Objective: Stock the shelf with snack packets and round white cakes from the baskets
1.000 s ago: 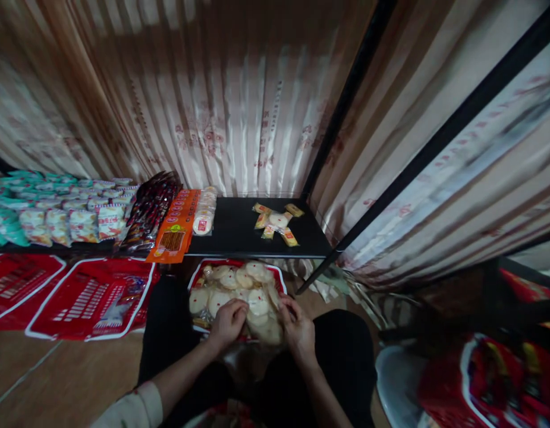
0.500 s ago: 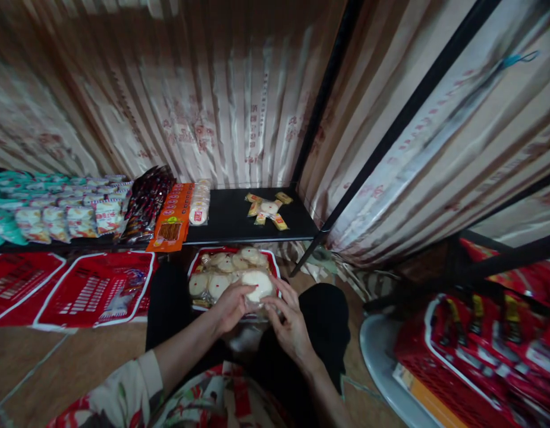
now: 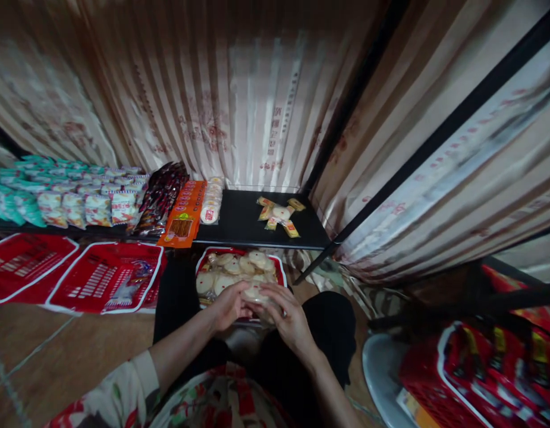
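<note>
Between my two hands is a round white pastry [image 3: 253,292] in a clear wrapper, with a small red mark on top. My left hand [image 3: 230,307] grips its left side, thumb on top. Curled over its right side and top are the fingers of my right hand [image 3: 287,313], which hide part of it. Just beyond and under my hands stands a red basket [image 3: 282,270] with a white rim. It is filled with similar wrapped round pastries [image 3: 233,265], several with red dots.
A low black shelf [image 3: 241,232] bears green and white snack packs [image 3: 85,205], dark packets [image 3: 161,196], an orange bag [image 3: 182,215], a wrapped pastry stack [image 3: 211,202] and small yellow packets [image 3: 291,229]. Red baskets [image 3: 107,276] lie left; a filled red basket [image 3: 424,380] stands right.
The pastry has tilted and come closer between my hands, and my right fingers have moved over its top. The view has turned a little left.
</note>
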Motion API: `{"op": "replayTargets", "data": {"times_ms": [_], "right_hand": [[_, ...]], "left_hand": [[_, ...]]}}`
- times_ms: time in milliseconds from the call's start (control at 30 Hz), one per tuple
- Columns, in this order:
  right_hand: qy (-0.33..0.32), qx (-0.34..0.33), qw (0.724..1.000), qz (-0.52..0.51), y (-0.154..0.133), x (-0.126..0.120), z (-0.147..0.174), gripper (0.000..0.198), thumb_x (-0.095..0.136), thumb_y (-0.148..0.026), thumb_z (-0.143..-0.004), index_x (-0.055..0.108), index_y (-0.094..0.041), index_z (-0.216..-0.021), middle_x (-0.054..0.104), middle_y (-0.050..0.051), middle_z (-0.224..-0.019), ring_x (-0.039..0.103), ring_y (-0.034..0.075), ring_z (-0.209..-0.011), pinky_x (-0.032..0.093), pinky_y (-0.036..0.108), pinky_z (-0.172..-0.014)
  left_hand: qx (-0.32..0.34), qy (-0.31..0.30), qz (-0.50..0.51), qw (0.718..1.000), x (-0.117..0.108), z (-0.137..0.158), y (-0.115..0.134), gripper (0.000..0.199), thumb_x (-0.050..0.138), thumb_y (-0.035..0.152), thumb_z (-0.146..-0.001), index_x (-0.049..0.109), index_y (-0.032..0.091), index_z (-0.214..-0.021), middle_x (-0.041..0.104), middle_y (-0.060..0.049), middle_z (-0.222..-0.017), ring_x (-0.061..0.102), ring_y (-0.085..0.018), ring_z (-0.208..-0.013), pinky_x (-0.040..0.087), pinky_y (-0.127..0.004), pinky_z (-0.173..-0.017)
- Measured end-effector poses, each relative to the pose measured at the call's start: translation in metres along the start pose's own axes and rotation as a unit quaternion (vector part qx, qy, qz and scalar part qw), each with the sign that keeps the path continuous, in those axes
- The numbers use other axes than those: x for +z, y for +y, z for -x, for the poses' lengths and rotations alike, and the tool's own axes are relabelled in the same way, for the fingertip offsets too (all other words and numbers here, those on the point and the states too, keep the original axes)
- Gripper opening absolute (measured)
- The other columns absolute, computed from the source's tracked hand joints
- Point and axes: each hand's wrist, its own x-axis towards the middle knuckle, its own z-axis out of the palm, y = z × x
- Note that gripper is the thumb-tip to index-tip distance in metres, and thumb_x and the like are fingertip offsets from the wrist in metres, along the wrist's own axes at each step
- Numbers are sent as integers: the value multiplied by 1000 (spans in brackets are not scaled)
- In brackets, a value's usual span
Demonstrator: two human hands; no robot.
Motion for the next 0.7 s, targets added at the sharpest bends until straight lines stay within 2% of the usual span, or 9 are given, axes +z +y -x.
{"op": "replayTargets", "data": {"times_ms": [100,200,367,467,567,700], "right_hand": [[14,63,998,-27,5,0,-15,21,54,-33,-85,68,-27,-100,69,4,-104,62,20,-100,49,35,-90],[28,140,987,-70,12,1,-31,27,57,-41,-81,68,-24,-98,71,5,-97,66,21,-89,53,34,-81],[38,236,949,-206,24,5,-61,38,63,-52,-70,65,-21,-93,72,5,-86,68,23,-78,56,35,-70],[37,274,923,-267,29,7,-79,43,67,-55,-64,63,-21,-90,72,4,-77,67,21,-67,55,33,-63],[32,292,909,-294,34,10,-95,47,69,-56,-62,62,-20,-91,72,4,-75,66,20,-62,55,34,-62],[16,307,896,-321,41,19,-113,48,75,-56,-57,63,-18,-83,71,6,-76,67,22,-68,53,33,-66]], "left_hand": [[10,32,26,999,-2,-10,7,29,47,37,-87,58,13,-99,65,-6,-85,63,-15,-74,49,-24,-57],[58,64,49,995,-2,-19,14,23,51,32,-86,57,14,-99,64,-6,-89,62,-14,-75,50,-24,-61],[122,93,50,987,-1,-28,24,17,58,28,-83,59,13,-90,65,-8,-88,61,-14,-73,48,-21,-57],[138,85,38,986,-2,-34,29,20,63,32,-79,62,12,-85,66,-7,-84,61,-14,-72,47,-21,-58],[155,74,17,985,-2,-45,35,23,70,33,-73,65,12,-82,68,-6,-82,61,-13,-71,46,-20,-58],[193,122,65,971,-1,-67,47,35,77,39,-63,66,12,-81,68,-5,-76,61,-13,-64,46,-20,-55]]}}
